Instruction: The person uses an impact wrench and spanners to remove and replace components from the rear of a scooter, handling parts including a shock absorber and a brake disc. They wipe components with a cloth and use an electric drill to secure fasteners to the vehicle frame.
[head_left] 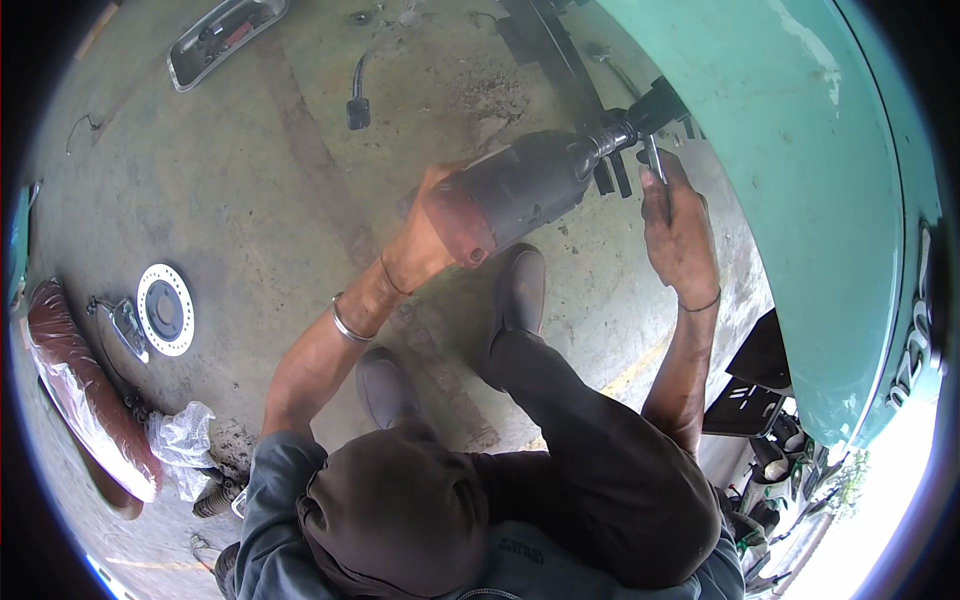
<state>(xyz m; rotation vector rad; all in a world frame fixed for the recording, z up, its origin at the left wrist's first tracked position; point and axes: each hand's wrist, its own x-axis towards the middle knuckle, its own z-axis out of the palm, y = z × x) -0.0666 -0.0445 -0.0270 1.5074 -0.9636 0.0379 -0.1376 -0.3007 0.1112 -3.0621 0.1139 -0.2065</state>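
My left hand (pixel 420 235) is closed round the rear of a black and red impact wrench (pixel 525 185), its fingers partly hidden behind the tool. The impact wrench points up and to the right. At its nose, a shiny socket (pixel 607 139) meets a dark metal part (pixel 657 107) beside the teal body panel (pixel 790 150). Just below that part, my right hand (pixel 682 235) grips a slim metal spanner (pixel 655 158), whose upper end reaches the dark part near the socket. How the spanner's jaw sits there cannot be made out.
A metal tray (pixel 182 68) with small items lies at the far left. A pedal-like part (pixel 358 110) is on the floor ahead. To the left are a perforated disc (pixel 165 348) and a plastic-wrapped red seat (pixel 90 385). Dark bars (pixel 560 60) stand beyond the impact wrench.
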